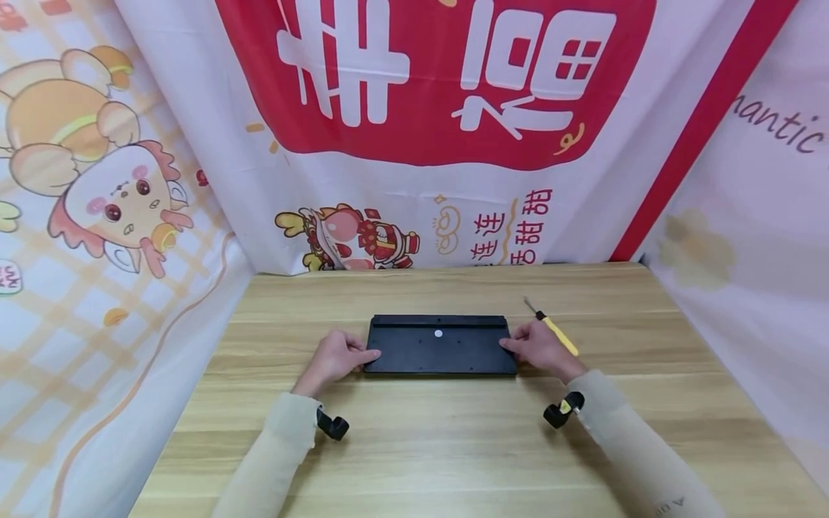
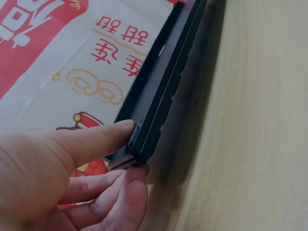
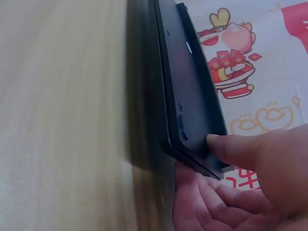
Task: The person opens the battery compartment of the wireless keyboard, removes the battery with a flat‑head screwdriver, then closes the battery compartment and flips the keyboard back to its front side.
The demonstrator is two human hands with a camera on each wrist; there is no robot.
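Note:
A black keyboard [image 1: 447, 352] is turned face down, its flat back with a small white round label facing up. Keycaps [image 2: 166, 103] show along its lower side in the left wrist view. My left hand [image 1: 337, 357] pinches one short end, thumb on the back and fingers beneath. At the other short end my right hand [image 1: 536, 347] grips it the same way, as the right wrist view shows with the thumb [image 3: 231, 147] on the back. Shadow lies on the table below the keyboard in both wrist views.
A screwdriver [image 1: 558, 335] with a yellow and black handle lies just beyond my right hand. The wooden table [image 1: 440, 439] ends at a printed cloth [image 1: 414, 187] at the back, and more cloth hangs on both sides.

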